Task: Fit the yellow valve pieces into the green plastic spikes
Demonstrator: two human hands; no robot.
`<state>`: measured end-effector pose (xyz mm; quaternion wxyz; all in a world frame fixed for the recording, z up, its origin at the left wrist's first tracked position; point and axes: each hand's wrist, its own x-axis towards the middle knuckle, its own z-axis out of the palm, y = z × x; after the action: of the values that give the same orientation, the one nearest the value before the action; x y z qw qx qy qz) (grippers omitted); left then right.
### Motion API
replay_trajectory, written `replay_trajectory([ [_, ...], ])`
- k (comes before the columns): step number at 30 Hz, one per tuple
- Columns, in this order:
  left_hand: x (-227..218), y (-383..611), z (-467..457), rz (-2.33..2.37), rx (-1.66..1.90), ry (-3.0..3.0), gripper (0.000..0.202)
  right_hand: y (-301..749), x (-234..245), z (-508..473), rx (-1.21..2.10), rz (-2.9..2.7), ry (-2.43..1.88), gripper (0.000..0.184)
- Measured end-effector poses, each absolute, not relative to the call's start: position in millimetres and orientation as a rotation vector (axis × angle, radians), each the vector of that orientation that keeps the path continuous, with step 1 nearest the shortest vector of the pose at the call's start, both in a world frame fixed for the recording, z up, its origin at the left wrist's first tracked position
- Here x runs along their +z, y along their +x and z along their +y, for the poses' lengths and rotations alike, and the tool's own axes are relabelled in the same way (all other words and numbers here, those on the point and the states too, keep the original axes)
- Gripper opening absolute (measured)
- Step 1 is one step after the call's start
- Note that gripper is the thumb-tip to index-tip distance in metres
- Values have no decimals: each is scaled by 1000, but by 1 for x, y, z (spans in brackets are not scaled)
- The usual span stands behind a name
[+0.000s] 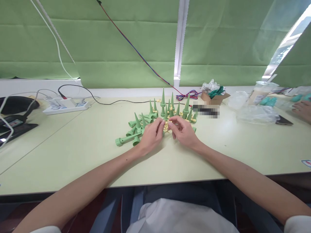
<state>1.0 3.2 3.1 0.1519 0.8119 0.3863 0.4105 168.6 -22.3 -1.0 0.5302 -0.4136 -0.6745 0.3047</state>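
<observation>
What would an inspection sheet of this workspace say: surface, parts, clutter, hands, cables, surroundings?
Surface: pale table; a seam crosses its left part.
Parts: green spikes clustered mid-table, some upright, some lying; small yellow pieces between the hands and among the spikes.
Clutter: box, cup and plastic bag at right.
Hands: left hand and right hand meet at the yellow pieces; exact grip unclear.
Cables: black cable along the back; red-blue wire coiled beside the box.
Surroundings: green blinds behind; another person's hand at far right.
</observation>
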Motion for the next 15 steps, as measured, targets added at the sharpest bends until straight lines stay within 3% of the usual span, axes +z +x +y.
replay_trajectory([
  [15, 14, 0, -1, 1213, 1381, 2157, 23, 174, -2, -16, 549, -1583, -1165, 34],
])
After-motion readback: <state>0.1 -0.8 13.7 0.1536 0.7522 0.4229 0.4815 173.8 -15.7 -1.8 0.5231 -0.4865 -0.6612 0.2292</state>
